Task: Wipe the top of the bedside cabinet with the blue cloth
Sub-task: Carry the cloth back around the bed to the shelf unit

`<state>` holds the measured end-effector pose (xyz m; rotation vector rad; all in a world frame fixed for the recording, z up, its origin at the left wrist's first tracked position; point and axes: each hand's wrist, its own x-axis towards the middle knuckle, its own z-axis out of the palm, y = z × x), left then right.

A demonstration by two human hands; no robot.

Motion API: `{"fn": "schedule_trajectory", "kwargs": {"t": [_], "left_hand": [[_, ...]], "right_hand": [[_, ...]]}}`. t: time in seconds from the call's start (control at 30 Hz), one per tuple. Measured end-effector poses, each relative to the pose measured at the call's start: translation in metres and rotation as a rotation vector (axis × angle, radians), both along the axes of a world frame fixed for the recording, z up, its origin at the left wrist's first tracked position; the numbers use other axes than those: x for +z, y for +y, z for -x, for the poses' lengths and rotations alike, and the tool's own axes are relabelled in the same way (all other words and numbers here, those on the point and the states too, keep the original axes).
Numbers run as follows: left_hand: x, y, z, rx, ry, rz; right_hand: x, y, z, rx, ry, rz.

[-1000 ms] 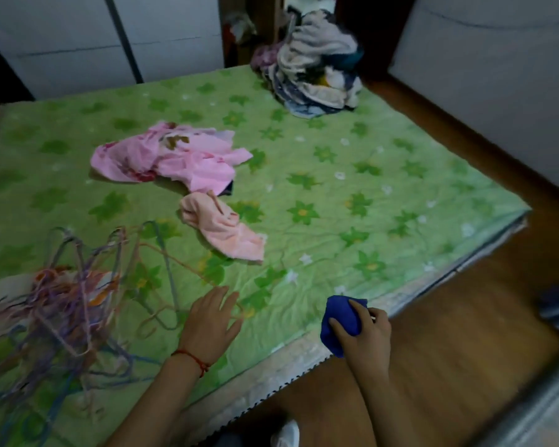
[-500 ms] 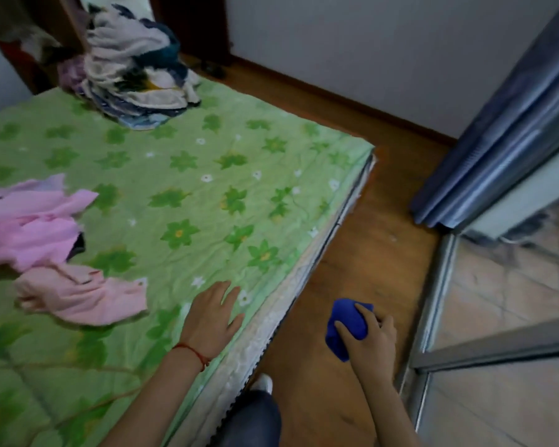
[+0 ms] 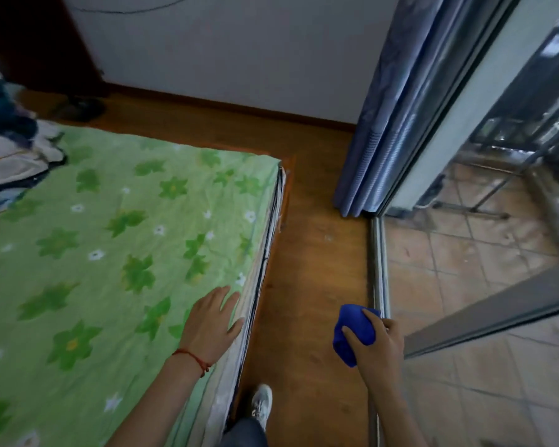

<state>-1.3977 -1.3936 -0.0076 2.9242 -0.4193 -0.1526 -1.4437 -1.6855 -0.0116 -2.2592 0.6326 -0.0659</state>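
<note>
Beside the bed (image 3: 117,227), the view is being swung rightward; the blue cloth (image 3: 352,333) is being kept clenched in the right hand (image 3: 373,341), the left hand (image 3: 212,321) is being rested flat, released; no cabinet is being shown yet.

My left hand (image 3: 212,324), lower centre of the frame: bare, forearm bare with no sleeve; thin red string bracelet (image 3: 192,359) at the wrist. My right hand (image 3: 376,345), lower right: bare, forearm bare too. Bottom centre: dark blue trouser leg (image 3: 244,433); one pale grey laced sneaker (image 3: 261,403).
</note>
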Motion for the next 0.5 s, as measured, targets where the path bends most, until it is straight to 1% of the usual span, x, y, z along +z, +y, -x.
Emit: {"fn": "schedule_trajectory", "kwargs": {"t": [0.13, 0.3, 0.37, 0.5], "left_hand": [[0.005, -0.010, -0.072, -0.057, -0.011, -0.008], [0.015, -0.034, -0.168, -0.102, -0.037, -0.018], [0.018, -0.042, -0.190, -0.115, -0.058, -0.024], [0.016, -0.068, -0.249, -0.129, -0.033, -0.028]], "right_hand": [[0.004, -0.010, -0.058, -0.038, 0.003, 0.004], [0.018, -0.030, -0.135, -0.075, -0.057, -0.026], [0.024, -0.036, -0.153, -0.073, -0.084, -0.019], [0.024, -0.064, -0.212, -0.069, -0.106, -0.002]]}}
